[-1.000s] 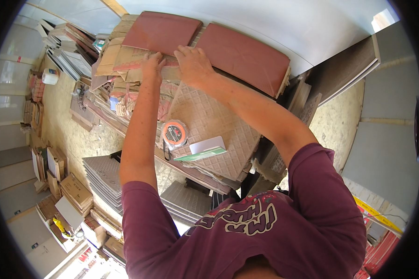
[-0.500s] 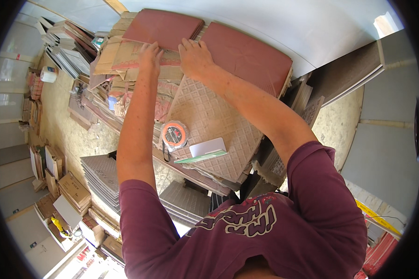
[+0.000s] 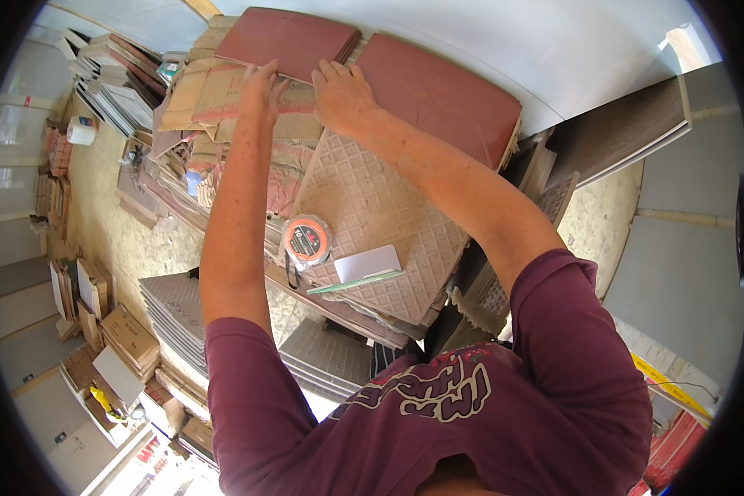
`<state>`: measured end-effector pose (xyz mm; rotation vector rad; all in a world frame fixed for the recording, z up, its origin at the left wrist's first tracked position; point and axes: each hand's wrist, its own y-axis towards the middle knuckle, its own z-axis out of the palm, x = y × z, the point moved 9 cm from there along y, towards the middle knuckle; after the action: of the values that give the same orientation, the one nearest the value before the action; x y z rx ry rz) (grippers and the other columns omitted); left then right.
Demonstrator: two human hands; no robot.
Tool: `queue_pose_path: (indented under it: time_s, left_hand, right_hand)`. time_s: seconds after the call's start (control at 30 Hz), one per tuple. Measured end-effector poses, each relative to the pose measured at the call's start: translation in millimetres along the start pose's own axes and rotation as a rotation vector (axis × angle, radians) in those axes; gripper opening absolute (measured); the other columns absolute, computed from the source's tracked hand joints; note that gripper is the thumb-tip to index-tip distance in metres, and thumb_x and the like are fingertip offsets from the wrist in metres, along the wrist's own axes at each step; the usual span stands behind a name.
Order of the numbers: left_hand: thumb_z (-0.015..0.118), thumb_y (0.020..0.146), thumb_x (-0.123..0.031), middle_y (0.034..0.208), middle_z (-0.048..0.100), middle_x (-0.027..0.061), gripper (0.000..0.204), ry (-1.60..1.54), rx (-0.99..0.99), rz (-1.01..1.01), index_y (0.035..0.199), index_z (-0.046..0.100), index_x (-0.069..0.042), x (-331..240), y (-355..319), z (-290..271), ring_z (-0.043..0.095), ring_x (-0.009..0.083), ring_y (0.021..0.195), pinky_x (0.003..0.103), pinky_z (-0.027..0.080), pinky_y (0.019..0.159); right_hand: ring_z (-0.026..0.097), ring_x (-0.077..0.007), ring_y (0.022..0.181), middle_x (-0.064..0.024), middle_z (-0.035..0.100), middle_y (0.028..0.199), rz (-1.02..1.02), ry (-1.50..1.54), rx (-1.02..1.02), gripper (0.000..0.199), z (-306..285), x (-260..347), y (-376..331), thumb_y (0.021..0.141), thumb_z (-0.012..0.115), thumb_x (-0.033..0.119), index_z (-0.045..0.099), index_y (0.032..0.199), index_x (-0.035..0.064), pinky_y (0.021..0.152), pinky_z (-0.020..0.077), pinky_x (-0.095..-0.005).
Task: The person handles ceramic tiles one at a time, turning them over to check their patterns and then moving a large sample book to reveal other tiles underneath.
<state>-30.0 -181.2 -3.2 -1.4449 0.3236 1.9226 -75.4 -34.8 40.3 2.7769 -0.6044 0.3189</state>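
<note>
A short stack of reddish-brown tiles (image 3: 285, 40) lies at the far side of the pile, on flattened cardboard (image 3: 223, 95). My left hand (image 3: 262, 89) grips its near edge, fingers bent at the rim. At the near right corner of the same stack, my right hand (image 3: 345, 101) curls its fingers over the edge; the fingertips are partly hidden. Another reddish-brown tile (image 3: 438, 107) lies just right of that corner. Closer to me, a tile with a ribbed back (image 3: 364, 198) carries an orange-and-white tape measure (image 3: 307, 240), a white card (image 3: 366, 264) and a thin green-edged strip (image 3: 355, 282).
A pale wall panel (image 3: 488, 50) rises behind the pile. Large dark boards (image 3: 628, 136) lean at the right. Grey tiles (image 3: 169, 310) stand stacked at the lower left, with cardboard boxes (image 3: 130, 339) beyond them. More tiles (image 3: 116, 91) lean at the far left.
Both hands have shifted slightly farther away, still at the edge of the tile stack. The whole view has moved a little; the tape measure and card stay in place.
</note>
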Motion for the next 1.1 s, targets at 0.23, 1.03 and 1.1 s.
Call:
queue_pose_path:
  time_s: [0.23,1.03,1.1]
  left_hand:
    - [0.059,0.077,-0.007,0.107,0.047,0.0111,0.044,0.094,-0.001,0.0,0.117,0.041,0.0,9,-4,-5,0.047,0.0199,0.1,0.044,0.043,0.084]
    - [0.058,0.077,-0.008,0.075,0.052,0.0038,0.064,0.392,0.199,-0.104,0.13,0.027,0.009,53,-84,60,0.051,0.0118,0.062,0.023,0.041,0.053]
    - [0.058,0.076,-0.007,0.072,0.049,0.0023,0.065,0.427,0.207,-0.097,0.13,0.026,0.01,54,-85,63,0.048,0.0106,0.058,0.023,0.038,0.05]
  right_hand:
    - [0.035,-0.0258,0.124,-0.0148,0.039,0.132,-0.01,0.049,-0.057,0.051,-13,-9,-6,0.076,0.055,0.019,0.044,0.122,0.0016,0.102,0.0254,-0.0404]
    - [0.027,-0.0293,0.128,-0.0195,0.031,0.136,0.293,-0.069,-0.071,0.065,-62,-123,-90,0.076,0.056,0.036,0.039,0.126,-0.0011,0.103,0.0234,-0.0424]
    - [0.03,-0.0303,0.126,-0.0187,0.033,0.135,0.287,-0.07,-0.111,0.065,-64,-123,-92,0.076,0.057,0.037,0.041,0.126,-0.0001,0.102,0.0254,-0.0419]
